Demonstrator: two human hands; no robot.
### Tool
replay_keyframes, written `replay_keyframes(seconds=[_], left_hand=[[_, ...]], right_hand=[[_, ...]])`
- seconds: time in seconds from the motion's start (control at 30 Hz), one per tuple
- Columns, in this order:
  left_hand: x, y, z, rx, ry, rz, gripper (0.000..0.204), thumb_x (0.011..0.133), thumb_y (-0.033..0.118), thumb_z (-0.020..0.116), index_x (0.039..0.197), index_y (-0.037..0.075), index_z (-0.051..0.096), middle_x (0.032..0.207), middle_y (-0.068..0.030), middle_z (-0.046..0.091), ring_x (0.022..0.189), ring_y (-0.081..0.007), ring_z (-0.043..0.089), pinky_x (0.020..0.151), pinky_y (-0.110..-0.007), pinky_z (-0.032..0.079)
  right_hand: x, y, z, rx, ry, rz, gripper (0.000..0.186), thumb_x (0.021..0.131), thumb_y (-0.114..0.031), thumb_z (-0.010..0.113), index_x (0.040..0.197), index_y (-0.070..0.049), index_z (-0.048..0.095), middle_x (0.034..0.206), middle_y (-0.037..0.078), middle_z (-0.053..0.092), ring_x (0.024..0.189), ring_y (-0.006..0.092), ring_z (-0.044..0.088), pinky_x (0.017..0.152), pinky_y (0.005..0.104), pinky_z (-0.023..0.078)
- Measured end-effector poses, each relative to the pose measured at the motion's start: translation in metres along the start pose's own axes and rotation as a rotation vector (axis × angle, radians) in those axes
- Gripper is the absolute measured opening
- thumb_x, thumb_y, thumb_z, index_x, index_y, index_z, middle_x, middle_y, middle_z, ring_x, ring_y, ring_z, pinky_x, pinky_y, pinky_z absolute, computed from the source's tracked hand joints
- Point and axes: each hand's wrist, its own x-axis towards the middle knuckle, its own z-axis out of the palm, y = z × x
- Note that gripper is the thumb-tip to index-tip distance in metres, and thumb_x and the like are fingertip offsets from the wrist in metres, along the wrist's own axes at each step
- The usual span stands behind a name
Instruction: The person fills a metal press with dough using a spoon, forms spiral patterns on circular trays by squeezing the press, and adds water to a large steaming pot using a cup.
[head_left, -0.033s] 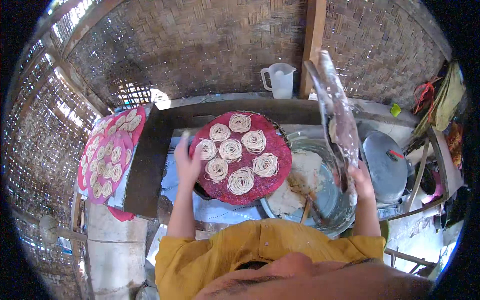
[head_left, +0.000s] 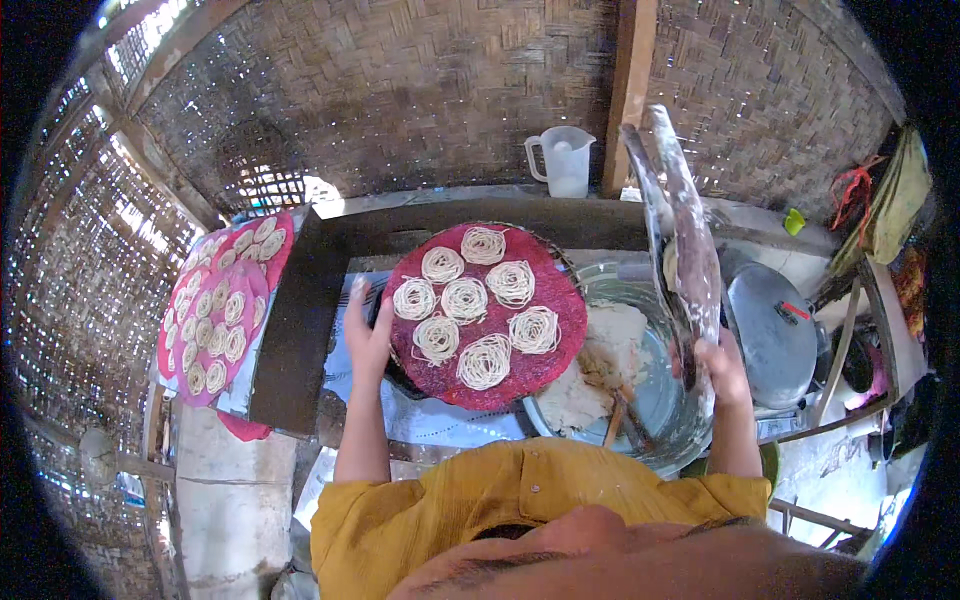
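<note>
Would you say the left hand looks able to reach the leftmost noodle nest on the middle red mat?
Probably yes: the left hand is open beside the red mat, and nothing visible covers that noodle nest.

The person wears a mustard-yellow top (head_left: pixel 440 490), its cloth lightly creased; a stitched placket (head_left: pixel 533 465) runs down the middle of the chest, a small round button (head_left: pixel 535 488) set on it; the loose sleeves (head_left: pixel 735 489) stop well short of the wrists; the forearms (head_left: pixel 362 430) and hands (head_left: pixel 368 348) are bare.
</note>
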Motion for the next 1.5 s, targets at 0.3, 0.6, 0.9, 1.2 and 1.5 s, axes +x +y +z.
replay_keyframes(seconds=[0.3, 0.6, 0.9, 1.2, 1.5], left_hand=[[-0.076, 0.064, 0.004, 0.079, -0.351, 0.178, 0.064, 0.065, 0.021, 0.067, 0.119, 0.001, 0.040, 0.115, -0.0181, 0.048, 0.105, -0.0305, 0.047, 0.093, -0.037, 0.033], [-0.154, -0.031, -0.078, 0.307, -0.002, -0.462, 0.025, 0.070, 0.023, 0.057, 0.084, 0.003, 0.061, 0.076, -0.0179, 0.061, 0.074, -0.0333, 0.060, 0.067, -0.039, 0.046], [-0.163, -0.098, -0.053, 0.707, -0.556, -0.732, 0.042, 0.059, 0.039, 0.059, 0.082, 0.004, 0.064, 0.081, -0.0201, 0.061, 0.083, -0.0324, 0.059, 0.075, -0.040, 0.045], [-0.129, -0.185, -0.048, 0.699, -0.507, -0.649, 0.057, 0.056, 0.040, 0.065, 0.095, -0.002, 0.059, 0.097, -0.0232, 0.057, 0.092, -0.0339, 0.056, 0.081, -0.039, 0.044], [0.058, -0.074, -0.005, 0.455, -0.031, -0.217, 0.039, 0.076, 0.026, 0.054, 0.111, 0.009, 0.052, 0.096, -0.0158, 0.059, 0.088, -0.0284, 0.058, 0.077, -0.034, 0.045]], right_hand=[[0.017, 0.033, 0.133, -0.097, -0.706, 0.257, 0.061, 0.067, -0.038, 0.068, 0.111, 0.000, 0.048, 0.089, 0.008, 0.058, 0.075, 0.0139, 0.055, 0.070, 0.0298, 0.045], [0.051, 0.048, 0.115, -0.071, -0.100, 0.042, 0.031, 0.077, -0.017, 0.060, 0.104, -0.004, 0.056, 0.083, 0.004, 0.059, 0.068, 0.0093, 0.055, 0.062, 0.0244, 0.046], [0.069, 0.130, 0.056, 0.152, 0.307, 0.218, 0.028, 0.080, -0.017, 0.054, 0.104, -0.004, 0.052, 0.084, 0.004, 0.054, 0.068, 0.0132, 0.051, 0.058, 0.0263, 0.047], [0.074, 0.130, 0.086, -0.237, 0.149, 0.108, 0.038, 0.079, -0.019, 0.057, 0.112, -0.002, 0.052, 0.088, 0.007, 0.057, 0.074, 0.0150, 0.057, 0.061, 0.0280, 0.048], [0.086, 0.134, 0.078, -0.632, 0.202, -0.147, 0.036, 0.070, -0.031, 0.063, 0.096, -0.006, 0.063, 0.079, 0.013, 0.062, 0.071, 0.0224, 0.058, 0.068, 0.0321, 0.045]])
